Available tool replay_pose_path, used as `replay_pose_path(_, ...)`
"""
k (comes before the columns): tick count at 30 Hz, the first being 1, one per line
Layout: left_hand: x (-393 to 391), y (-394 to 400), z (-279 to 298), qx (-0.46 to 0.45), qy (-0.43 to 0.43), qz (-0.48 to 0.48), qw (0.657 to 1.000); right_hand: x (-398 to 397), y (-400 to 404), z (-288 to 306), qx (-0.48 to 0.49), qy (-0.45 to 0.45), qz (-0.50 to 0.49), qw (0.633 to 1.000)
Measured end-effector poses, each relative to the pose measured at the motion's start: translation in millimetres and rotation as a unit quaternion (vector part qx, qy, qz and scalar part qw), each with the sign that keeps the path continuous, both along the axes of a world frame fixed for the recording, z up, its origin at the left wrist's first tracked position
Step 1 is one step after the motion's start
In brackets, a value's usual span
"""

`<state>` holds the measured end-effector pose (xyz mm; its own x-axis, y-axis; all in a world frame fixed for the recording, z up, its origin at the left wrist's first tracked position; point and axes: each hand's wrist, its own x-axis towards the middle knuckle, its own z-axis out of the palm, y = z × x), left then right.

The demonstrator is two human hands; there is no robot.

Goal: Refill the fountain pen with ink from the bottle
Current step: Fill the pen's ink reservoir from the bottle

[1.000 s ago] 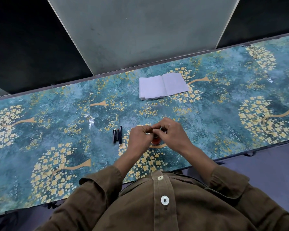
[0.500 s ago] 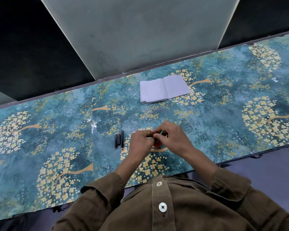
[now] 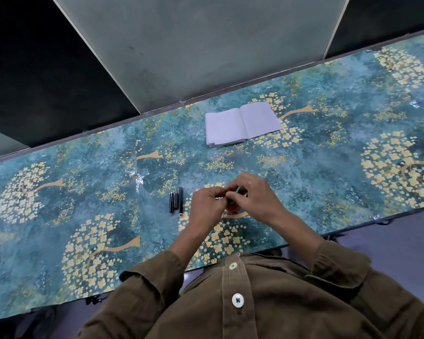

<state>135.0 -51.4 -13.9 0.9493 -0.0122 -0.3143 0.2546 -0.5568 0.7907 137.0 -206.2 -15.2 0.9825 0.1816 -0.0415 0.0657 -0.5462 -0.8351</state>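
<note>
Ink bottle point(image 3: 231, 207) sits on the table point(image 3: 328, 167), mostly hidden under both hands. Left hand point(image 3: 206, 206) steadies it; right hand point(image 3: 256, 195) pinches a thin greenish piece point(image 3: 238, 189) above. Dismantled pen parts point(image 3: 176, 201) lie just beside. Keep the bottle upright.

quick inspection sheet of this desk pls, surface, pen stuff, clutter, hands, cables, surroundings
surface: table under a glossy teal floral cover.
job's things: three dark pen parts lie side by side left of the hands; reddish ink bottle mostly hidden under them.
clutter: open notebook at the far edge.
grips: left hand and right hand meet over the bottle, pinching a thin greenish item; which hand holds it is unclear.
cables: nothing seen.
surroundings: grey panel behind, dark either side.
</note>
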Motion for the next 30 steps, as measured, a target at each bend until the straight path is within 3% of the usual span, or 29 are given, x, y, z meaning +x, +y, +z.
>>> replay_pose_path(8,-1.6,-0.7,3.2,0.004,0.0,-0.003,1.0,-1.7,6.8,-2.3,-0.056,-0.009,-0.03,0.998)
replay_pose_path(15,0.5,0.0,0.9,0.013,-0.023,-0.018,0.999,4.6,-5.6,4.4,-0.046,0.008,0.036,0.998)
replay_pose_path(25,-2.5,1.5,1.1,0.008,-0.025,-0.016,1.0,0.3,3.5,5.2,-0.108,-0.02,0.008,0.994)
replay_pose_path(30,-3.2,2.8,0.7,0.0,-0.022,-0.013,1.0,6.8,0.1,10.4,-0.091,0.001,0.059,0.994)
